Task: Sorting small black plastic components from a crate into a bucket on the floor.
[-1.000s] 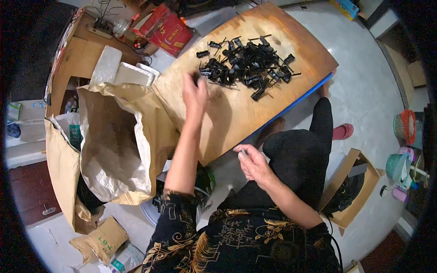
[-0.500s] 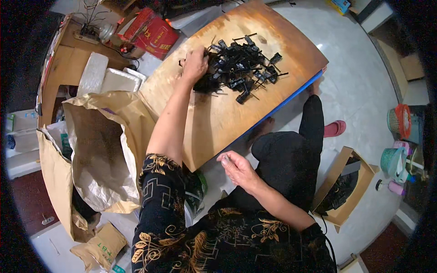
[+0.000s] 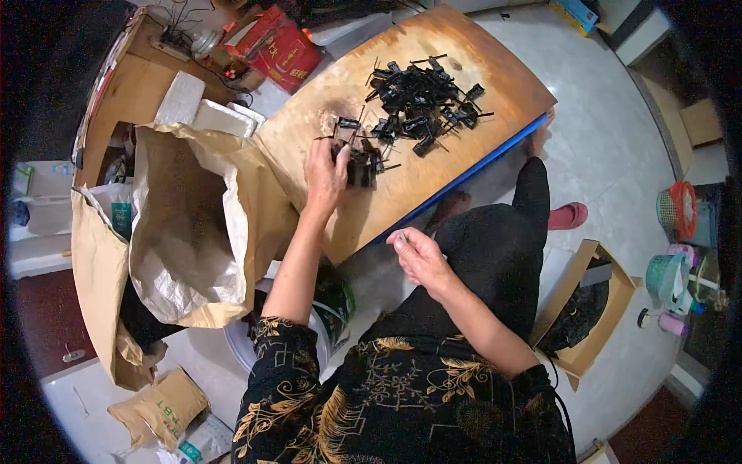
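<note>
On the wooden board lies a heap of small black plastic parts (image 3: 417, 94) with thin rods sticking out. A smaller cluster of the same black plastic parts (image 3: 362, 164) sits at the board's near left, partly smeared by motion. My left hand (image 3: 326, 176) has its fingers curled against this cluster, gripping some of the pieces; the fingertips are partly hidden. Over my lap, away from the board, my right hand (image 3: 423, 263) is closed in a pinch. Something small and greyish may show at its thumb tip, too small to name.
A large open paper sack (image 3: 239, 224) stands against the left side of the wooden board (image 3: 348, 220). At right on the floor is a cardboard box (image 3: 595, 340) with black items inside. Beyond the board stand a red box (image 3: 282, 54) and white foam pieces (image 3: 179, 99).
My left hand has moved toward me, drawing some black plastic parts away from the heap. My right hand has shifted slightly up and right, still pinched. The whole view has shifted a little.
</note>
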Demonstrator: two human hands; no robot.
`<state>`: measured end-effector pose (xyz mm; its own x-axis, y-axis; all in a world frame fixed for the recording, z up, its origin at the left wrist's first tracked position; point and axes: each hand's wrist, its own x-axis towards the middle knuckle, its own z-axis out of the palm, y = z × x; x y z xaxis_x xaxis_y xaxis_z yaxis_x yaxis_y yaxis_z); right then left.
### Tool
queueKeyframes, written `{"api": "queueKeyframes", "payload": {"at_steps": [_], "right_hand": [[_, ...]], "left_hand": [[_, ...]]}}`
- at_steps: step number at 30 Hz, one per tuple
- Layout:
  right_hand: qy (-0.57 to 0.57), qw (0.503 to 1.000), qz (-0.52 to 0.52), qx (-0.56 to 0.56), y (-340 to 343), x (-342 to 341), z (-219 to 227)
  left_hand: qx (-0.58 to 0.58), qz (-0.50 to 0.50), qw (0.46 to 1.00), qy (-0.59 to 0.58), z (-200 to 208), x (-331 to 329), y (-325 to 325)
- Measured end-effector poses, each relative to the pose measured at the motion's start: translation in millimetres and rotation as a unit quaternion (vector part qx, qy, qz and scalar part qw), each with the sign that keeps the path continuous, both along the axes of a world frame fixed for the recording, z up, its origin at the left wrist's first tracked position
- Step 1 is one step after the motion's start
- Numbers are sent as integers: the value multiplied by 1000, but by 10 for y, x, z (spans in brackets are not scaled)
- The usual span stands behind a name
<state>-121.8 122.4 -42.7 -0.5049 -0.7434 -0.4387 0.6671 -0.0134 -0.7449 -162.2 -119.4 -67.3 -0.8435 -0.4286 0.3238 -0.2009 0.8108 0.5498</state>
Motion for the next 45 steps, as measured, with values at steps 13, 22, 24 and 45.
{"api": "queueKeyframes", "payload": {"at_steps": [13, 22, 24, 45], "right_hand": [[0, 1000, -12, -1, 72, -6, 0], [8, 1000, -13, -1, 48, 15, 36], [9, 1000, -14, 1, 40, 15, 31], [-89, 990, -77, -81, 85, -99, 112]], "left_hand": [[414, 55, 904, -93, -83, 648, 409], [39, 124, 978, -163, -145, 248, 537], [45, 123, 980, -148, -184, 242, 527], [156, -234, 956, -83, 527, 1042, 855]]}}
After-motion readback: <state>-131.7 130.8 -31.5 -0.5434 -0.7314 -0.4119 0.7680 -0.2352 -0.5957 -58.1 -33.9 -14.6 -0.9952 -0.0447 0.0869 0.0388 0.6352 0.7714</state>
